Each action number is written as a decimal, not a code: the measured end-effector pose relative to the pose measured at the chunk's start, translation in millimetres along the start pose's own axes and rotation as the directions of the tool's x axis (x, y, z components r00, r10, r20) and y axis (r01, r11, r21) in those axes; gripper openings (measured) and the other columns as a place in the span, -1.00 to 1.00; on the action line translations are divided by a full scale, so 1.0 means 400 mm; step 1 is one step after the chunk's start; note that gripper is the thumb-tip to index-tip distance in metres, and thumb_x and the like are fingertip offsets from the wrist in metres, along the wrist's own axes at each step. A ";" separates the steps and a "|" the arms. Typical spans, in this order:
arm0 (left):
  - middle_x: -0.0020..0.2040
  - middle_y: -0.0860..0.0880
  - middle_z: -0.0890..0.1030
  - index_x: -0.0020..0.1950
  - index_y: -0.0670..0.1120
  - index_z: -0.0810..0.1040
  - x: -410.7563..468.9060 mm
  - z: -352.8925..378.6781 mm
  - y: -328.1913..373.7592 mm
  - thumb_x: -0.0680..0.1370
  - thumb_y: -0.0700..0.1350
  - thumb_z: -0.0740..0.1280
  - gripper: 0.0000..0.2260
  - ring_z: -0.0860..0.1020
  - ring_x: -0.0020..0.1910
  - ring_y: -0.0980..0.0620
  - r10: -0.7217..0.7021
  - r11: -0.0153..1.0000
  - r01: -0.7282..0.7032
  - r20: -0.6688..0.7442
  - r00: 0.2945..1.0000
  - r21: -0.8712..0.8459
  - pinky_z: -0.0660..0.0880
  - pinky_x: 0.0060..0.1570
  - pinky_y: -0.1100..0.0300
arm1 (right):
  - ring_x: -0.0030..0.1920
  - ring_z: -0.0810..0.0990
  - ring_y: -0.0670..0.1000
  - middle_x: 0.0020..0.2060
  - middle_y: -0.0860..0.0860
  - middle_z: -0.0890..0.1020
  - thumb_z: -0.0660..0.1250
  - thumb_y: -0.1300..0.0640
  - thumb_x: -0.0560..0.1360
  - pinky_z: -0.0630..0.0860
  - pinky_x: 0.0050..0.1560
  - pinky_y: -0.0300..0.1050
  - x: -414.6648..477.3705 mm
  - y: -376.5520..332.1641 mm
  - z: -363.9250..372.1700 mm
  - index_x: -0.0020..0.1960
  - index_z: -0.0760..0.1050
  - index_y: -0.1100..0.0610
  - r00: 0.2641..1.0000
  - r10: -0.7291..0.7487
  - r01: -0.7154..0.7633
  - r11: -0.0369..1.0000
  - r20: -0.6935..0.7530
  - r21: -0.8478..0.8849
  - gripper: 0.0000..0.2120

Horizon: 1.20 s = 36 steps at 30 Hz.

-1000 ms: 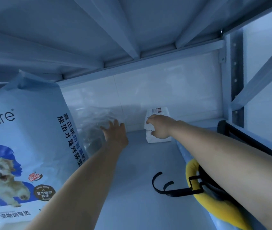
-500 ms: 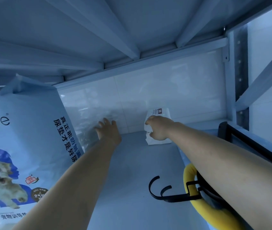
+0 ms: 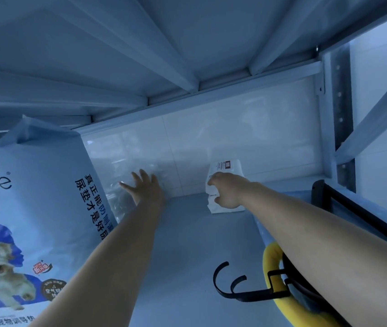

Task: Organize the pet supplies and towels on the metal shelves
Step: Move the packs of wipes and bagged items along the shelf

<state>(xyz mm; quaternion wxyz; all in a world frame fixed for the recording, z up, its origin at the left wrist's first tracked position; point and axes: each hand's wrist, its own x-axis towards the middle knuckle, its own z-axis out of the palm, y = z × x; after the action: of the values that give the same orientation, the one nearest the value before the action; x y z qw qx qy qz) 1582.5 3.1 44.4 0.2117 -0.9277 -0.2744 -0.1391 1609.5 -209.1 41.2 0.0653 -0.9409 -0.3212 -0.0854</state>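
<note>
Both arms reach deep into a metal shelf (image 3: 183, 234). My right hand (image 3: 226, 191) grips a small white packet (image 3: 228, 166) that stands upright against the back wall. My left hand (image 3: 144, 188), fingers spread, presses against a clear plastic bag (image 3: 121, 197) at the back, just right of a large light-blue pet pad bag (image 3: 29, 208) with a dog picture, which stands at the left.
A black wire hook (image 3: 237, 289) and a yellow ring-shaped item (image 3: 270, 263) lie on the shelf at the lower right, under my right forearm. A black bar (image 3: 362, 213) runs along the right side. The upper shelf's underside (image 3: 187, 55) hangs close overhead.
My left hand has slid left and further back onto the clear bag. My right hand stays on the white packet. The view has tilted slightly.
</note>
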 end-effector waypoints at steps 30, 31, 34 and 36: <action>0.34 -0.24 0.30 0.39 0.10 0.31 -0.023 0.011 -0.013 0.56 -0.04 0.22 -0.62 0.35 0.28 -0.23 0.043 0.999 -0.043 -0.091 0.995 0.002 0.27 0.26 -0.07 | 0.41 0.25 0.09 0.44 0.03 0.22 0.23 0.14 0.53 0.36 0.31 0.08 0.004 0.003 0.010 0.47 0.19 0.10 1.000 -0.016 0.016 1.000 0.008 0.001 -0.47; 0.38 -0.27 0.26 0.41 0.10 0.29 -0.027 0.006 -0.003 0.58 -0.06 0.20 -0.61 0.33 0.30 -0.26 0.061 0.998 -0.062 -0.085 0.995 -0.009 0.24 0.28 -0.08 | 0.42 0.24 0.09 0.45 0.02 0.21 0.23 0.14 0.52 0.34 0.33 0.07 0.004 0.004 0.010 0.47 0.18 0.10 1.000 -0.020 0.020 1.000 0.007 0.008 -0.46; 0.42 -0.28 0.22 0.41 0.07 0.29 -0.040 -0.026 0.030 0.59 -0.15 0.17 -0.61 0.33 0.31 -0.31 0.118 0.990 -0.123 -0.069 0.991 -0.069 0.23 0.29 -0.11 | 0.45 0.20 0.07 0.48 0.00 0.16 0.23 0.14 0.52 0.26 0.39 0.02 -0.001 0.010 0.008 0.48 0.16 0.10 1.000 -0.024 0.024 0.999 0.007 0.032 -0.44; 0.34 -0.26 0.29 0.38 0.03 0.31 -0.056 -0.045 0.045 0.55 -0.22 0.18 -0.60 0.38 0.25 -0.30 0.163 0.979 -0.173 -0.096 0.982 -0.108 0.27 0.26 -0.10 | 0.47 0.16 0.05 0.50 -0.01 0.13 0.23 0.13 0.53 0.21 0.42 -0.02 -0.004 0.013 0.005 0.49 0.15 0.10 1.000 -0.024 0.023 0.999 0.011 0.047 -0.44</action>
<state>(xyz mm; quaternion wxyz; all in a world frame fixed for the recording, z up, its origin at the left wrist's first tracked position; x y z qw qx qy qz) 1572.2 -29.2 46.0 0.1802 -0.9513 -0.1772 -0.1763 1611.7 -213.7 38.6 0.0846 -0.9357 -0.3345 -0.0731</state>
